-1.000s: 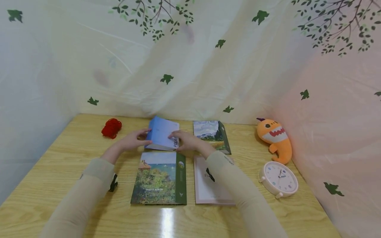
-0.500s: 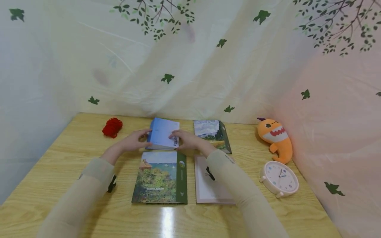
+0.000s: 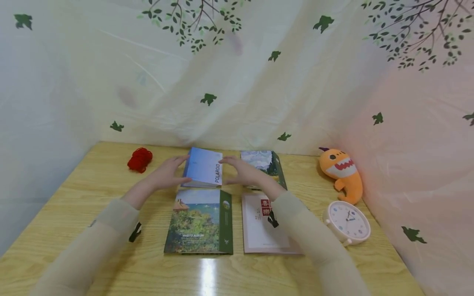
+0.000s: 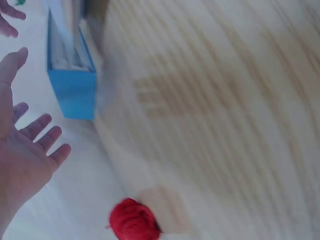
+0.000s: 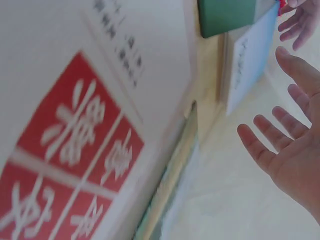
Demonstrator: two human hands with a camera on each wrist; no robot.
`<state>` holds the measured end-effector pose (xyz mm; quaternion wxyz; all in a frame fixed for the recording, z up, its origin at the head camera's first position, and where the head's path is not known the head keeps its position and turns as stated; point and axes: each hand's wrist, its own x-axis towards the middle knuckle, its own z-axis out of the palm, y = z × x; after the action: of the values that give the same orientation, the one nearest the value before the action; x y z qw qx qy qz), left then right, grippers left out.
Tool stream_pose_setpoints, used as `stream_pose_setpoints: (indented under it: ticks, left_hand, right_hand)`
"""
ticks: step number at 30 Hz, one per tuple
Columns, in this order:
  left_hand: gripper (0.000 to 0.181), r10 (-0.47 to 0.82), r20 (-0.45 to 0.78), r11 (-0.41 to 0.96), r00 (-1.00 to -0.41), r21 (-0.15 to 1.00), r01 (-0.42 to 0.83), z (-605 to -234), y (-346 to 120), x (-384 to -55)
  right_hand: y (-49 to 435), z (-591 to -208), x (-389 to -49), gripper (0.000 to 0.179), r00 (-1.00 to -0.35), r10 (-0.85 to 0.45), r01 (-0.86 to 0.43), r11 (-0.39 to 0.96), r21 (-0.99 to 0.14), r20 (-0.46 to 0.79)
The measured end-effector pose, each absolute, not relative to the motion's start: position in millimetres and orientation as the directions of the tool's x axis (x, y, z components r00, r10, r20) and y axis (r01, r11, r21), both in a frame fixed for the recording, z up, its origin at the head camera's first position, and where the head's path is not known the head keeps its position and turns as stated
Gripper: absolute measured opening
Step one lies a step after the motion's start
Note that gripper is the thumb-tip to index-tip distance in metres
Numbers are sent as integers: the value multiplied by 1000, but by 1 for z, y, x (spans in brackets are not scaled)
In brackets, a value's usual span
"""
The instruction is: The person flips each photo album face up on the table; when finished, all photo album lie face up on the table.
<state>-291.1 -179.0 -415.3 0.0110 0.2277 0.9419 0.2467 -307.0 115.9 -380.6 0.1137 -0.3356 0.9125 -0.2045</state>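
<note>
A blue album marked POLAROID (image 3: pixel 204 165) lies flat at the back of the table. To its left, my left hand (image 3: pixel 167 173) has its thumb and fingers spread near the spine; the left wrist view shows that palm (image 4: pixel 22 160) apart from the album's blue spine (image 4: pixel 77 92). My right hand (image 3: pixel 246 172) is held at the album's right edge, fingers loosely extended and holding nothing. Directly in front of the blue album is a green-spined photo album (image 3: pixel 196 224) with a seaside painting. A landscape-painted album (image 3: pixel 255 159) lies partly behind my right hand.
A pale pink album (image 3: pixel 259 238) with a red character block lies front right, partly under my right sleeve. Red yarn (image 3: pixel 140 159) sits at the back left. On the right are an orange shark plush (image 3: pixel 344 172) and a round clock (image 3: pixel 347 222). A printed curtain (image 3: pixel 237 82) borders the table.
The blue album's raised left side has settled down flat. My right hand has drawn off its cover to the right, uncovering the POLAROID lettering; the left hand has loosened from the spine.
</note>
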Motion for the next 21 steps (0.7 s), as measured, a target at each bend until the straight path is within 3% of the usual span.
stream_pose_setpoints:
  ticks: [7, 21]
  left_hand:
    - [88, 408, 136, 806, -903, 412, 426, -396, -153, -280]
    - [92, 428, 144, 761, -892, 475, 442, -371, -75, -264]
  right_hand:
    - [141, -365, -297, 69, -773, -634, -565, 702, -433, -20]
    - [211, -354, -290, 72, -839, -529, -517, 710, -478, 123]
